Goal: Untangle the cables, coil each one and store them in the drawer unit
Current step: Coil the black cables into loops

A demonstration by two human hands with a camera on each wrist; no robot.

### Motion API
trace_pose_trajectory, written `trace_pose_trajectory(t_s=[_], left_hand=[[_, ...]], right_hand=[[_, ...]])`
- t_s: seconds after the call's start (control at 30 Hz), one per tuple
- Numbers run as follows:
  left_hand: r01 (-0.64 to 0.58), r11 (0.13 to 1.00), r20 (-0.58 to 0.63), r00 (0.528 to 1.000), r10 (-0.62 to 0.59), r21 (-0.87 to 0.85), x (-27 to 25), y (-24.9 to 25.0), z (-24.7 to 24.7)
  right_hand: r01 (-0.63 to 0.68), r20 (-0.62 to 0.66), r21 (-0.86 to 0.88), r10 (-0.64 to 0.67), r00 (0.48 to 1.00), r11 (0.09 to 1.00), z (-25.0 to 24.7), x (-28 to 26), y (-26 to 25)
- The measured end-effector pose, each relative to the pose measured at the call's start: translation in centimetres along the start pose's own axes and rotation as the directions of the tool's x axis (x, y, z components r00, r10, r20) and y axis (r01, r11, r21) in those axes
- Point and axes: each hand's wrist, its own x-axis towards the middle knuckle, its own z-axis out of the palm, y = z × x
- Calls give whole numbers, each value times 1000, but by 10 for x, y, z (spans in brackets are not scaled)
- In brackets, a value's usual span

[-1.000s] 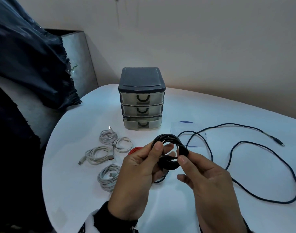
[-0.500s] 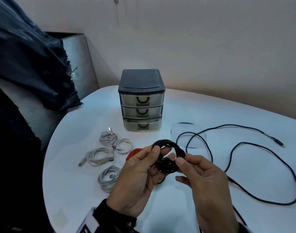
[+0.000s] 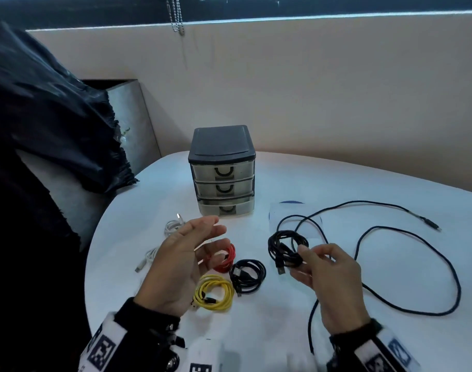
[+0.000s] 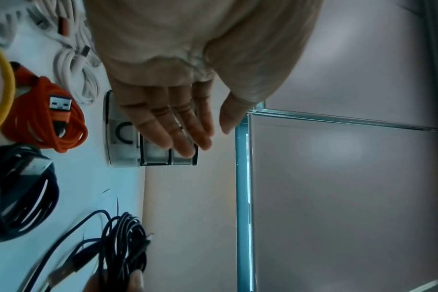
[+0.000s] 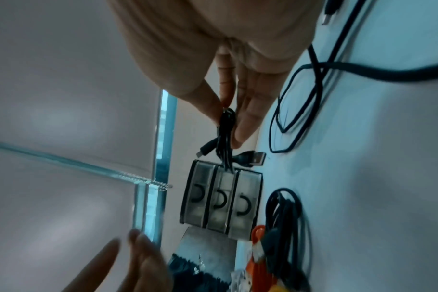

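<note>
Black cable, wound into a small coil [image 3: 287,248], hangs pinched between the thumb and fingers of the right hand [image 3: 334,280], lifted off the white tabletop [image 3: 283,331]. The left hand [image 3: 181,267] floats beside it at nine o'clock, fingers straight and spread, holding nothing. Under that hand lie a red coil [image 3: 227,260], a yellow coil [image 3: 214,292] and a second black coil [image 3: 247,275], close together, with white cables [image 3: 173,225] further out at ten o'clock. At twelve o'clock stands the drawer unit [image 3: 222,170], its three drawers all pushed in. From about three o'clock a long dark cable [image 3: 406,232] sprawls in loose loops over the tabletop, uncoiled, its plug end lying far out at two o'clock.
</note>
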Motion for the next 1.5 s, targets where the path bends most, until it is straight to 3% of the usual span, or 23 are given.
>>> trace_pose_trajectory(t_s=[0.2, 0.3, 0.37, 0.5, 0.57, 0.63, 0.73, 0.77, 0.87, 0.97, 1.03, 1.1, 1.17, 1.23, 1.3, 1.37, 1.43, 1.5], left_hand=[[31, 999, 59, 998, -31, 8, -29, 1, -2], [26, 999, 76, 997, -28, 37, -38, 0, -6], [30, 999, 72, 997, -33, 37, -41, 0, -9], [36, 998, 92, 995, -41, 51, -43, -2, -14], [41, 998, 116, 992, -47, 53, -46, -3, -12], [49, 997, 130, 990, -56, 54, -50, -6, -8], [71, 996, 152, 985, -79, 53, -57, -12, 1], [88, 995, 158, 983, -95, 51, -60, -14, 6], [132, 988, 173, 974, -145, 84, -67, -25, 19], [161, 960, 204, 956, -209, 230, -74, -42, 29], [185, 888, 245, 919, -308, 421, -79, -56, 34], [149, 722, 311, 831, -462, 675, -84, -69, 41], [7, 515, 333, 755, -565, 857, -87, -83, 50], [-89, 397, 319, 761, -564, 914, -82, -95, 62], [-47, 400, 289, 769, -570, 915, -68, -103, 79], [8, 530, 329, 776, -539, 848, -49, -105, 99], [-116, 585, 401, 831, -385, 803, -28, -102, 116], [-204, 608, 429, 868, -249, 767, -12, -95, 125]], right_hand=[[-142, 75, 25, 140, 987, 990, 37, 29, -5], [-180, 168, -158, 206, 964, 971, 47, 25, 4], [-113, 175, -319, 176, 969, 941, 40, 18, 6], [105, 159, -526, -24, 987, 844, 0, 6, -16], [201, 154, -650, -132, 979, 733, -33, 10, -30], [240, 175, -813, -171, 970, 531, -66, 21, -41], [204, 207, -973, 12, 978, 110, -108, 32, -46], [204, 205, -979, 78, 976, 17, -118, 34, -43], [216, 207, -973, 98, 973, -85, -129, 32, -34], [188, 185, -980, 48, 982, -71, -131, 27, -39], [178, 178, -983, -28, 984, 34, -135, 24, -47], [181, 168, -965, -86, 982, 191, -137, 19, -54], [192, 176, -927, -78, 981, 322, -136, 14, -60], [204, 194, -899, -65, 979, 388, -135, 11, -65], [230, 219, -874, -77, 973, 427, -133, 11, -71], [253, 239, -844, -92, 967, 472, -130, 9, -79], [281, 262, -801, -112, 958, 529, -126, 7, -86], [339, 302, -791, -157, 940, 509, -123, 4, -89]])
